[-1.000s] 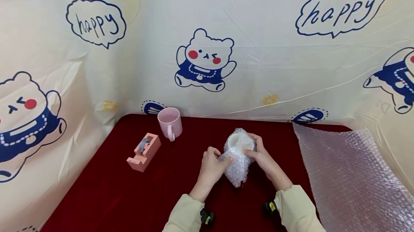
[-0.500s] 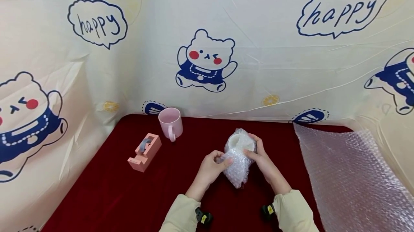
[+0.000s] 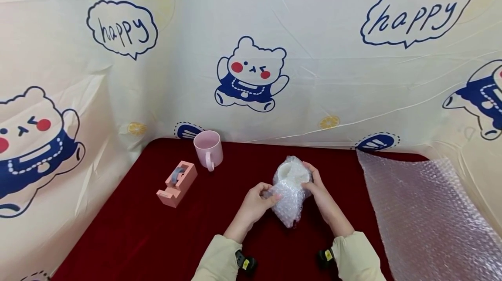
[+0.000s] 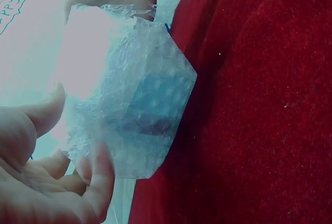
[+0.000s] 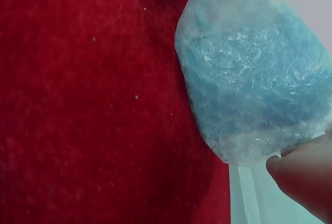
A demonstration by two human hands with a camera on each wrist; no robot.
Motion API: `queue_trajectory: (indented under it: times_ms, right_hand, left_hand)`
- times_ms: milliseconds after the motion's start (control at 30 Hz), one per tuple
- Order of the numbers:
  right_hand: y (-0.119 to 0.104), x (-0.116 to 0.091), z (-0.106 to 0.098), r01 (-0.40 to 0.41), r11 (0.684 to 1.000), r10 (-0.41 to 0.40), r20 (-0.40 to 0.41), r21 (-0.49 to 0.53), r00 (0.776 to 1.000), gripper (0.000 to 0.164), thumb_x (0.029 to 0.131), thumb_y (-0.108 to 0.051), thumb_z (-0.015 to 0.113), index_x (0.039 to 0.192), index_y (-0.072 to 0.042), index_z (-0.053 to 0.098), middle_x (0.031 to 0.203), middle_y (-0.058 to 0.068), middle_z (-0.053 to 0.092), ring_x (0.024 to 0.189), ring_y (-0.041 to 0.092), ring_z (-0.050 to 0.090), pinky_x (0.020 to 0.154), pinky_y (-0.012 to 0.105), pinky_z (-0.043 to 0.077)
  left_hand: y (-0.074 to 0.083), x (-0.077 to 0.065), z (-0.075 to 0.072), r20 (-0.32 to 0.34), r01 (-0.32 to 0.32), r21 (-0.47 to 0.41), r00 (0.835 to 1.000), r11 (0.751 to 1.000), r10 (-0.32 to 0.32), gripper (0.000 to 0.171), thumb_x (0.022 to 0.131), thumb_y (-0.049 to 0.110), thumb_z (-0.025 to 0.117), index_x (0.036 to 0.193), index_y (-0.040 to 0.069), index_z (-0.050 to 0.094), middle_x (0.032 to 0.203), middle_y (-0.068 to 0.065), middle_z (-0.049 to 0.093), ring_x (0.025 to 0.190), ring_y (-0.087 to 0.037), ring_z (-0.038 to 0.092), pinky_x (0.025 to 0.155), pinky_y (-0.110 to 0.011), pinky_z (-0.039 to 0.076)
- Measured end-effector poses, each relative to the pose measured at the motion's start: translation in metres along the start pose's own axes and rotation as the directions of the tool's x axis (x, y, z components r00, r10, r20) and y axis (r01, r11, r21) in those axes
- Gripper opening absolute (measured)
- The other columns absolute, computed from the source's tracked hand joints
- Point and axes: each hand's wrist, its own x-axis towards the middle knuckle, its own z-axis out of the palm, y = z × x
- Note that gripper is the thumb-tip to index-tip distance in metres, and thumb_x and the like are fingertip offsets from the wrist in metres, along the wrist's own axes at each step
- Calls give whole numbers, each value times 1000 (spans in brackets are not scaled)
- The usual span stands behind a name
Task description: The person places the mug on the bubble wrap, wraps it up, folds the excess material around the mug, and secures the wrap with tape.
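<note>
Bubble wrap (image 3: 288, 204) is folded around a white cup (image 3: 285, 169), whose round rim shows through at the top in the head view. My left hand (image 3: 254, 206) pinches the wrap at its left edge, thumb on the near face. On the other side, my right hand (image 3: 320, 191) holds the bundle, thumb in front and fingers behind. The left wrist view has the wrapped bundle (image 4: 145, 89) tapering to a blunt end, with the left fingers (image 4: 98, 182) at its edge. The right wrist view shows its crinkled bubbly face; most of the right hand is hidden there.
A pink mug (image 3: 208, 150) stands at the back left of the red-covered table (image 3: 164, 237). Nearer sits a pink tape dispenser (image 3: 177, 184) with a grey roll. A large bubble wrap sheet (image 3: 427, 215) lies along the right side. A printed cloth (image 3: 329, 76) encloses the back and sides.
My left hand has shifted slightly down and left, still pinching the wrap. My right thumb has slid a little toward the right edge of the bundle. The bundle stays nearly in place.
</note>
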Motion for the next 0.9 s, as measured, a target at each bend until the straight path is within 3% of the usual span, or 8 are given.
queue_trajectory:
  times_ms: [233,400,500,600,700,800,900]
  right_hand:
    - [3,-7,6,18,998,-12,-91,59,996,70,95,-9,39,154,-10,1,161,14,-5,148,34,-7,118,57,1]
    - [4,-19,13,-94,986,118,-176,138,977,80,100,-28,45,152,-5,-11,159,20,-13,147,41,-10,117,60,-1]
    - [3,-25,18,-174,978,195,-215,116,957,86,99,-42,45,151,-1,-10,158,26,-12,145,46,-6,116,62,3]
    - [1,-30,23,-211,976,218,-227,56,949,89,98,-53,39,151,2,-8,157,29,-7,143,50,-2,114,65,7]
    - [0,-35,30,-198,979,202,-205,41,958,87,99,-57,28,150,0,-12,157,27,-9,144,48,-4,115,64,9]
    - [-1,-40,39,-167,984,177,-180,70,968,84,100,-57,20,149,-2,-21,157,24,-17,145,45,-8,115,63,10]
    - [-1,-43,47,-146,987,156,-175,68,972,87,101,-54,27,146,-2,-26,155,27,-19,144,48,-6,113,65,11]
  left_hand:
    - [0,0,4,-53,-12,14,999,1000,13,42,85,23,73,115,-1,56,117,-17,57,98,-22,51,76,-27,44]
    - [1,0,5,-98,0,40,995,999,4,51,83,27,75,123,3,53,128,-19,50,115,-32,43,86,-37,43]
    - [1,0,4,-84,4,24,996,1000,-2,60,84,29,74,131,4,48,133,-22,45,117,-35,43,89,-42,45]
    - [-1,3,1,-27,13,-7,1000,1000,-13,69,84,33,73,138,4,41,139,-25,40,119,-36,46,91,-44,48]
    - [-4,9,-5,71,18,-25,997,1000,-16,74,86,34,71,144,6,35,145,-26,35,124,-39,45,95,-48,48]
    - [-6,17,-13,190,22,-47,982,999,-13,78,87,33,69,149,9,27,150,-24,30,132,-43,39,102,-52,43]
    - [-6,24,-19,284,17,-46,959,999,-3,83,88,31,69,152,11,20,153,-24,25,135,-45,35,105,-54,41]
